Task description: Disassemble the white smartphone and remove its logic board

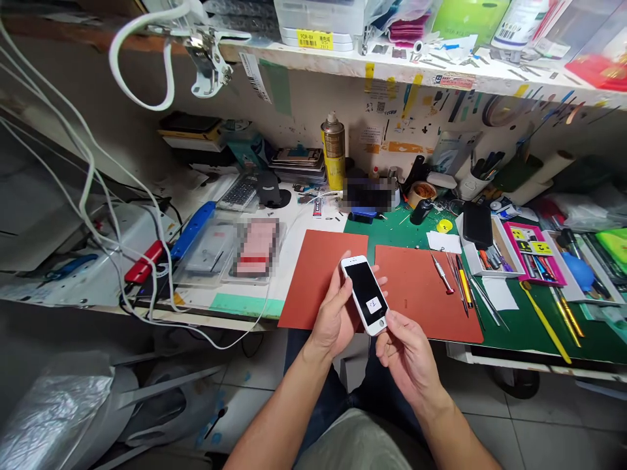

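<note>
Two bare hands hold one white phone [364, 290] between them, its dark screen facing up and a small white label [373, 305] with a handwritten mark stuck near its lower end. The left hand [337, 316] cradles it from behind, thumb along the left edge and fingertips showing past the right edge. The right hand [409, 346] pinches the lower right corner between thumb and curled fingers, close to the home button.

Just beyond the left hand, a reddish-brown mat [318, 281] lies on the surface [294, 245]; a second mat [406, 281] lies beyond the right hand, a narrow gap between the two.

On the second mat, ahead and to the right of the right hand, are a screwdriver [443, 274] and a yellow-and-black tool [464, 282]. Farther right, metal tweezers [488, 300] and a yellow brush [546, 323] lie on a green mat [509, 336], with a white tray [471, 261] of small tools behind them.

Well ahead of both hands stands a yellow spray can [334, 156]. Well to the left of the left hand are a clear plastic case [203, 251], a red-handled tool [144, 261] and loose white cables [93, 173].
</note>
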### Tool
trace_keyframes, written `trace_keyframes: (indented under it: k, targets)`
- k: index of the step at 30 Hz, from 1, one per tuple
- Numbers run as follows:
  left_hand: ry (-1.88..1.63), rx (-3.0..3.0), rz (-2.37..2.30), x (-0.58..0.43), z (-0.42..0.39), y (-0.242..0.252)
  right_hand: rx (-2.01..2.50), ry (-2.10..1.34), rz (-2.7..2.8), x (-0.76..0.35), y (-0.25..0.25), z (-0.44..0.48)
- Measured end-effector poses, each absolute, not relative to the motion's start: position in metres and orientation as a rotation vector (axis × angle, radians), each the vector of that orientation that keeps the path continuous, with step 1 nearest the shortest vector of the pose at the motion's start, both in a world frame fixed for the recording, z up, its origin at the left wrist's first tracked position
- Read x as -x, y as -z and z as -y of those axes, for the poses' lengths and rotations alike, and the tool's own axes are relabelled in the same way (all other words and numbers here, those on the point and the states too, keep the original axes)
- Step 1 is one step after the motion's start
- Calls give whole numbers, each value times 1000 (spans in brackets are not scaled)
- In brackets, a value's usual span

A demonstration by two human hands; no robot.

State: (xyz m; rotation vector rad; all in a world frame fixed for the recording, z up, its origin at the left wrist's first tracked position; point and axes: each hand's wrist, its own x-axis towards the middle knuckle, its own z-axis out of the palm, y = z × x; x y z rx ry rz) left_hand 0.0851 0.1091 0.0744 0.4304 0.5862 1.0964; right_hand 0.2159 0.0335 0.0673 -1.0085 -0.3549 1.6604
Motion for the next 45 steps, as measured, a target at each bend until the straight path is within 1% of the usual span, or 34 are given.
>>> trace_keyframes:
  k: [4,9,17,24,31,40,42,45]
  targets:
    - [-1128,-442,-617,-88,-109,-70,896,-1717,152,-207,-67,-30]
    - [-1162,-452,-680,-90,-107,-67,762,-1870,62,-199,-63,-23]
    - [-1162,-480,-700,-92,-105,-69,703,-1885,19,-202,-56,-22]
    - [-1159,-483,-585,-88,-105,-69,822,-1828,175,-193,-57,-19]
    - [-1088,-404,-450,-82,-101,-77,966,-1617,545,-179,-46,-13]
    - [-1061,-416,-498,-77,-102,-75,1037,-1516,598,-175,-40,-12]
    - [-1135,-419,-586,-72,-108,-68,1073,-1452,614,-180,-41,-18]
    - [-1398,-480,-861,-59,-121,-54,1152,-1453,678,-193,-42,-37]
